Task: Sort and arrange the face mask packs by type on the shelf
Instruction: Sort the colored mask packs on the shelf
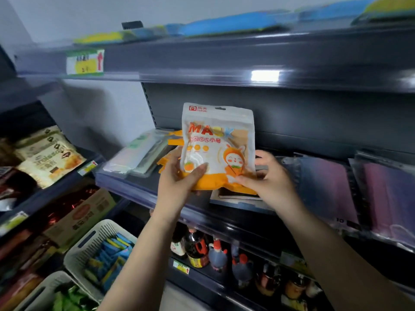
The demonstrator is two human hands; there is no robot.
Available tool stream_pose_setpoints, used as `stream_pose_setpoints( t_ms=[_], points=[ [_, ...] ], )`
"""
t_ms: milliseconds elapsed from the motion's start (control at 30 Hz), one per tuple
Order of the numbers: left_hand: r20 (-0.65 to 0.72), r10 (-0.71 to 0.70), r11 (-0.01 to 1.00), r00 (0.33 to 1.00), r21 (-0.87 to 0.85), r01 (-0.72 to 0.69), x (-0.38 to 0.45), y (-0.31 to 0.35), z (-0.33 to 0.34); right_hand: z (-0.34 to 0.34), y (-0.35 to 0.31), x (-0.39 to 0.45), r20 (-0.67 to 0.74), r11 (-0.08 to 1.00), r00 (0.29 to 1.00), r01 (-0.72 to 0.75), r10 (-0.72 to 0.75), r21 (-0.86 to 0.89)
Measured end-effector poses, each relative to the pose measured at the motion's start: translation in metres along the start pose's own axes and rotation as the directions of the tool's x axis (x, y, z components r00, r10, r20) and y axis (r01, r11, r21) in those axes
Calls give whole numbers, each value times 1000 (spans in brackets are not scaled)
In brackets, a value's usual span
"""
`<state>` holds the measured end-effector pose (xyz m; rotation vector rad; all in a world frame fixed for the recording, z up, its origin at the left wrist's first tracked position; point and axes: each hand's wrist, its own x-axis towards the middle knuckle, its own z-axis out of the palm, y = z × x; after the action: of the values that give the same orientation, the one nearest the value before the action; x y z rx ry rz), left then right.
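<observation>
An orange-and-white mask pack (216,140) with a cartoon rabbit stands upright above the middle shelf (134,182). My left hand (177,176) grips its lower left corner and my right hand (269,178) grips its lower right corner. More orange packs (171,142) lie behind it on the shelf. A stack of pale clear mask packs (137,153) lies to the left. Purple-pink mask packs (325,182) in clear wrap lie to the right, with another such pack (388,194) farther right. A dark flat pack (235,195) lies under my right hand.
The upper shelf (224,57) carries blue and yellow packs (224,24) and a price tag (85,61). Snack bags (47,153) fill the left rack. White baskets (98,250) sit at lower left. Sauce bottles (215,252) stand on the shelf below.
</observation>
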<state>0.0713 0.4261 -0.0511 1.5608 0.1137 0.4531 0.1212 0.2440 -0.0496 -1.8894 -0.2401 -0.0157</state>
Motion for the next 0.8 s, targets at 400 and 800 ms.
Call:
stream_pose_setpoints(
  t_ms=[400,800],
  points=[
    [93,59,954,994,287,-84,109,1,-59,61,-37,53,-132,1000,991,15,-11,26],
    [189,15,763,982,633,-133,182,-19,-73,101,-46,93,-273,977,959,-123,72,-174]
  ],
)
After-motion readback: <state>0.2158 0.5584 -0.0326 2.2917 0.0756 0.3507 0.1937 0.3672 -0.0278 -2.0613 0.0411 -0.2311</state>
